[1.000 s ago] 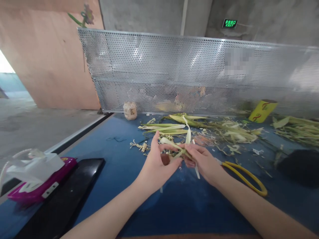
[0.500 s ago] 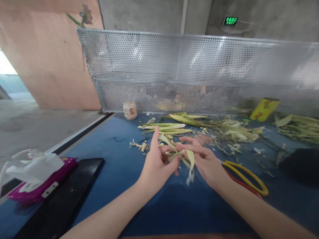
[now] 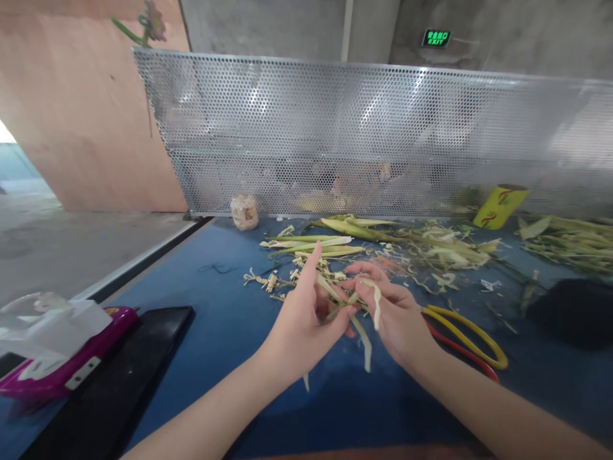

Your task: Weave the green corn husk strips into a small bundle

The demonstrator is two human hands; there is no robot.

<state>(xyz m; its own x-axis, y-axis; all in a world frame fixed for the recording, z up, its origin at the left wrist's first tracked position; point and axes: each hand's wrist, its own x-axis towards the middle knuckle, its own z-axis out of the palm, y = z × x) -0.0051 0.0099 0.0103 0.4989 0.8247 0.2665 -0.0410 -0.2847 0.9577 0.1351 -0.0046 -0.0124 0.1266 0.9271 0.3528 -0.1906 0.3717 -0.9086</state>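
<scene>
Pale green strips of plant leaf (image 3: 364, 345), resembling corn husk, run between my two hands above the blue table. My left hand (image 3: 306, 316) pinches them between thumb and fingers, its index finger pointing up. Thumb and forefinger of my right hand (image 3: 395, 313) close on a strip whose curled end (image 3: 377, 300) hangs over them. One strip dangles below the fingertips, and a thin tip shows under my left wrist. Just beyond the hands lie small knotted husk pieces (image 3: 271, 280) and longer green husks (image 3: 311, 244). Part of the held bundle is hidden behind my fingers.
Yellow-and-red-handled scissors (image 3: 472, 332) lie right of my right hand. Husk heaps (image 3: 445, 246), a yellow roll (image 3: 501, 206) and a dark round object (image 3: 569, 313) are farther right. A wrapped roll (image 3: 244, 212) stands by the perforated metal screen (image 3: 306, 108). A magenta power strip (image 3: 81, 364) sits left.
My right fingers have shifted along the strips, and the wide folded loop is now a narrow curled end over them. Another strip hangs lower. The view has shifted slightly right.
</scene>
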